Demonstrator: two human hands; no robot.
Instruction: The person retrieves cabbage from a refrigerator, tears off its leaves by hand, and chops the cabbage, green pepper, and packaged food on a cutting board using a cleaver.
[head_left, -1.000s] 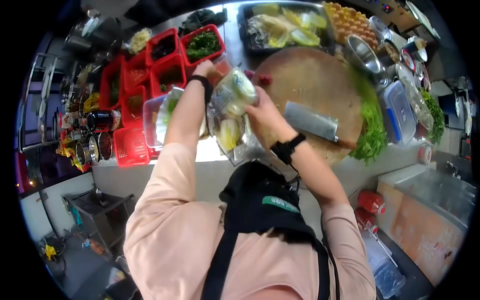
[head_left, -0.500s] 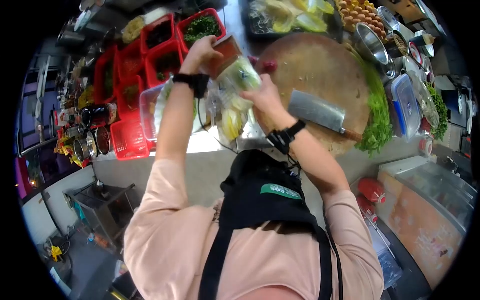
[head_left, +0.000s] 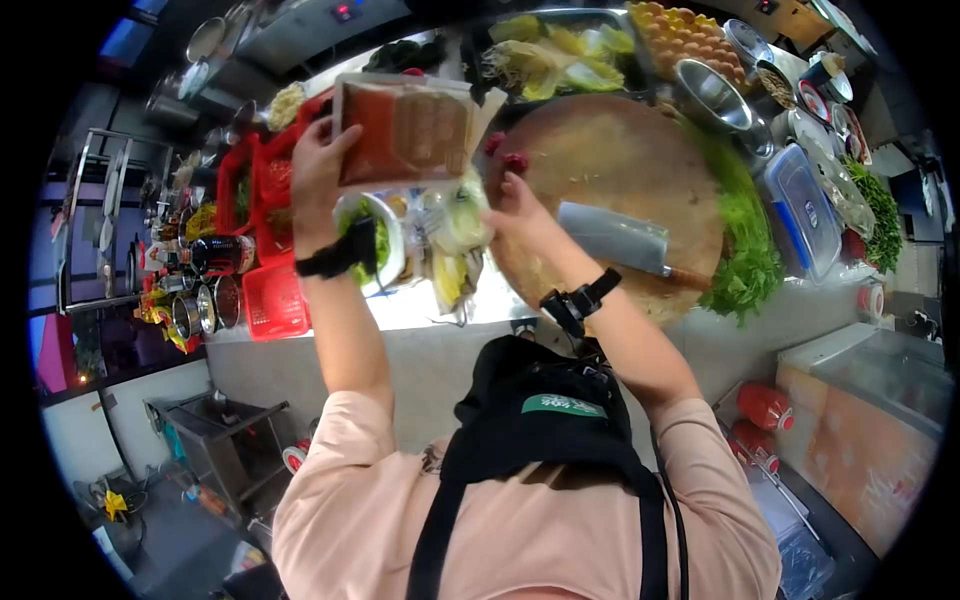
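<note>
My left hand point(head_left: 320, 165) grips the left edge of a flat clear container of red-brown contents point(head_left: 405, 132), raised over the red baskets. My right hand point(head_left: 518, 212) is at the left edge of the round wooden chopping board point(head_left: 620, 150), beside a bagged pale green vegetable point(head_left: 462, 222); its fingertips are blurred, and whether they touch the bag is unclear. A cleaver point(head_left: 612, 238) lies flat on the board. Below the raised container stands a white bowl of green leaves point(head_left: 393, 240). Small dark red pieces point(head_left: 515, 162) lie near my right fingertips.
Red baskets point(head_left: 275, 302) stand at the left. Behind the board are a black tray of cabbage leaves point(head_left: 560, 62), egg trays point(head_left: 690, 42) and a metal bowl point(head_left: 712, 95). Leafy greens point(head_left: 742, 250) line the board's right edge, near a blue-edged lidded box point(head_left: 802, 215).
My left hand has moved left, bringing the red-brown container up and away from the bagged vegetable. My right hand has shifted slightly left. The camera view has shifted slightly.
</note>
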